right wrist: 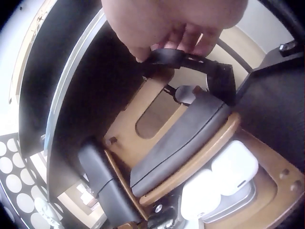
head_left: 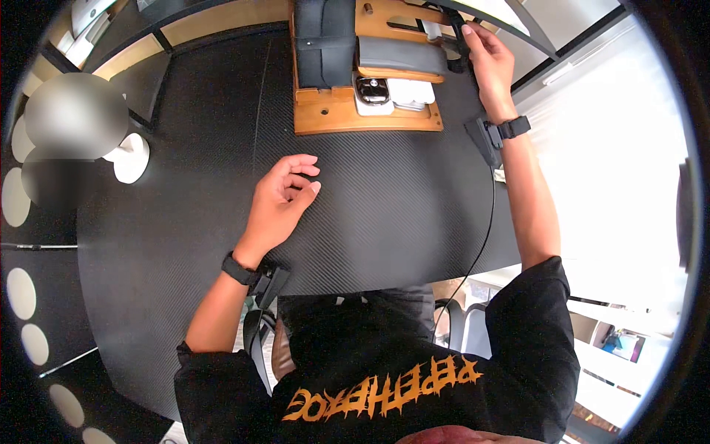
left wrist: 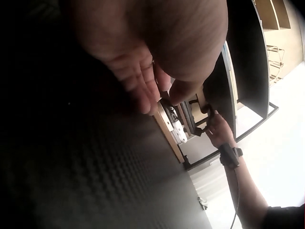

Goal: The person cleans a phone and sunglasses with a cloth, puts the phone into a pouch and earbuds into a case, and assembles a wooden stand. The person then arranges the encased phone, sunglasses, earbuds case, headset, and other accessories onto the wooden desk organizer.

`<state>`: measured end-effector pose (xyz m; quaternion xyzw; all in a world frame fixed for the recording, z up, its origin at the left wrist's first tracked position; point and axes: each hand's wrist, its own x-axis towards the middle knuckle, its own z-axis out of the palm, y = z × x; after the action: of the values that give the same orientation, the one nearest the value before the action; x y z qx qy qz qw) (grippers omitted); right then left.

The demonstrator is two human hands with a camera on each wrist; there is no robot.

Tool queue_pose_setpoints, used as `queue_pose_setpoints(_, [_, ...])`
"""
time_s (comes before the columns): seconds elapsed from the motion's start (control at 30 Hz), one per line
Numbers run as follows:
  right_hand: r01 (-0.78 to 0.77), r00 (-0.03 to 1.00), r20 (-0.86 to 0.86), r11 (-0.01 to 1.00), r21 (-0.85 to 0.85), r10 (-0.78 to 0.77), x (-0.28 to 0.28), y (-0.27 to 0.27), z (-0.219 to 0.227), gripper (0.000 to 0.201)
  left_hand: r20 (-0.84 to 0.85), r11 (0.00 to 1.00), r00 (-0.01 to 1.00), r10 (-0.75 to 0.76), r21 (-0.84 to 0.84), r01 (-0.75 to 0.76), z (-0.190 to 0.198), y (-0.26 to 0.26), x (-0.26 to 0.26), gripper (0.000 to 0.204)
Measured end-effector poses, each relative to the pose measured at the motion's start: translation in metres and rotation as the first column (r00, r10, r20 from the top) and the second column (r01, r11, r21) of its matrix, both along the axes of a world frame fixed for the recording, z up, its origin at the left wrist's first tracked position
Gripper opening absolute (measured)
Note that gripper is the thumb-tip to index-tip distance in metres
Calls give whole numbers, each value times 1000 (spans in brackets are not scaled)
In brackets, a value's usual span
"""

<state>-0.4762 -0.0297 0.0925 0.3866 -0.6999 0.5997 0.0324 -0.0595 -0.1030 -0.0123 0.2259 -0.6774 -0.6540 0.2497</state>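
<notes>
At the organizer's far right side my right hand pinches a black curved strap with small holes along it. What the strap belongs to, I cannot tell. Beside it, a grey case lies on a ledge of the wooden organizer. My left hand is held over the desk in front of the organizer, fingers loosely bent and holding nothing. In the left wrist view that same left hand is close to the camera, and the strap appears far behind it.
A black case fills the organizer's left side. On its front tray sit white earbud cases and a dark shiny item. A shelf edge overhangs near my right hand. At the left of the black desk is a white round base.
</notes>
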Motion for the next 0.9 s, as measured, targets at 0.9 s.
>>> queue_pose_setpoints(0.9, [-17,999,31,997,70,15,60,85,-98,24,95,993,995,22,-120,-10,-1,4,-1,34])
